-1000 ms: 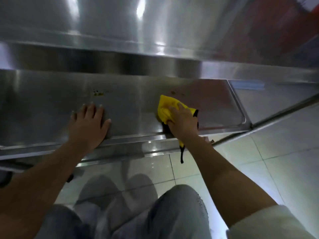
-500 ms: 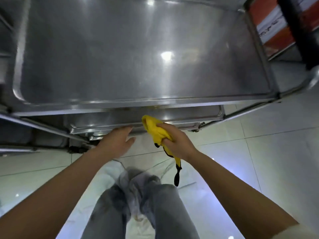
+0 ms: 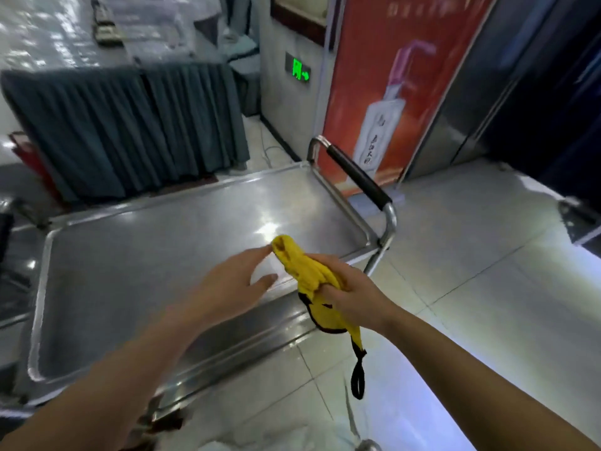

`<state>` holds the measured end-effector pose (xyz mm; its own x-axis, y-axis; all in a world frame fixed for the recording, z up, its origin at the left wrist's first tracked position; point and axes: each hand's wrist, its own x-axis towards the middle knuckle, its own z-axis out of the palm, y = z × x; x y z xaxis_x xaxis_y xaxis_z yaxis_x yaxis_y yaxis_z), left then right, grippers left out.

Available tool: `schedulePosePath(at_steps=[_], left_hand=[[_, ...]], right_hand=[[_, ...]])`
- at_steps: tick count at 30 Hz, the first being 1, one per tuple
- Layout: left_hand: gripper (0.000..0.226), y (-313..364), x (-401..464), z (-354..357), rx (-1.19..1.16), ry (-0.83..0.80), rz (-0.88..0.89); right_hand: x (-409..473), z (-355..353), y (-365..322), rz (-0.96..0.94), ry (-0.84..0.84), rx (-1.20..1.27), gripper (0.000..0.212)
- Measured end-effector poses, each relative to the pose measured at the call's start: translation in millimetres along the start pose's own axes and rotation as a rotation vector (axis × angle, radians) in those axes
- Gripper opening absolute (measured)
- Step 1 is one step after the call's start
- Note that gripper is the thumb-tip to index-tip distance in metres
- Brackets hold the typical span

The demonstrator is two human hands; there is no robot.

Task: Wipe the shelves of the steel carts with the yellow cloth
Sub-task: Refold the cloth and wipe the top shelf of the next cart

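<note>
Landmark: the top shelf (image 3: 146, 265) of the steel cart (image 3: 328, 193), a long tray whose length runs left to right across the view; every place below is given relative to it.
Left hand (image 3: 224, 288): it hovers above the shelf's near-right part with fingers straight and slightly spread, holding nothing; its fingertips (image 3: 265, 252) reach toward the cloth's upper tip and look about to touch it, though contact cannot be told.
Yellow cloth (image 3: 304, 271): bunched into a long roll over the shelf's near-right edge and not lying on the steel; its long axis runs from the upper-left tip down to the lower right, where a black loop (image 3: 357, 380) dangles over the floor tiles (image 3: 471, 288).
Right hand (image 3: 349, 294): just off the shelf's near-right edge, fingers curled round the middle of the cloth and clamping it.
Push handle (image 3: 357, 177): at the shelf's right end, beyond both hands.
Deciding relation: the cloth's free tip lies just right of the left fingertips, so the left hand is the nearer one to open the bundle, a judgement only.
Next demand: likely spreading the cloth flat, then laying it on the shelf, most of which stretches away to the left.
</note>
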<state>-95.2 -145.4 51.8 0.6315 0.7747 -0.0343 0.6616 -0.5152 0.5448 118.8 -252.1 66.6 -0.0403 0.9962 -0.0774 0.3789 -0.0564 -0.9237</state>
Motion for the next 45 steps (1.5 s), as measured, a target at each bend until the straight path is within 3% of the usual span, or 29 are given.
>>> schedulePosePath(at_steps=[3,6,11,16,19,24,37,43,45], left_hand=[[0.063,60,44,7,-0.032,0.023,0.074],[0.059,129,85,21,-0.205,0.052,0.158],[0.071,232,144,48,-0.276,0.066,0.276],[0.034,295,206,70,-0.335,0.006,0.355],[0.028,319,246,83,-0.323,-0.029,0.374],[0.022,343,318,110,-0.356,-0.035,0.394],[0.020,344,576,153,-0.336,0.030,0.283],[0.025,339,664,152,-0.299,0.033,0.195],[0.025,338,689,153,-0.269,0.058,0.193]], right_hand=[[-13,-68,3,-0.042,0.041,0.045,0.044],[-30,-139,12,-0.076,0.056,0.087,0.040],[-58,-243,33,-0.057,0.129,0.118,0.043],[-74,-321,59,-0.027,0.164,0.157,0.045],[-71,-357,74,0.017,0.188,0.195,0.045],[-45,-428,116,0.134,0.240,0.250,0.037],[138,-571,202,0.155,0.258,0.279,0.024],[217,-624,223,0.214,0.107,0.193,0.024],[246,-640,233,0.211,0.054,0.144,0.034]])
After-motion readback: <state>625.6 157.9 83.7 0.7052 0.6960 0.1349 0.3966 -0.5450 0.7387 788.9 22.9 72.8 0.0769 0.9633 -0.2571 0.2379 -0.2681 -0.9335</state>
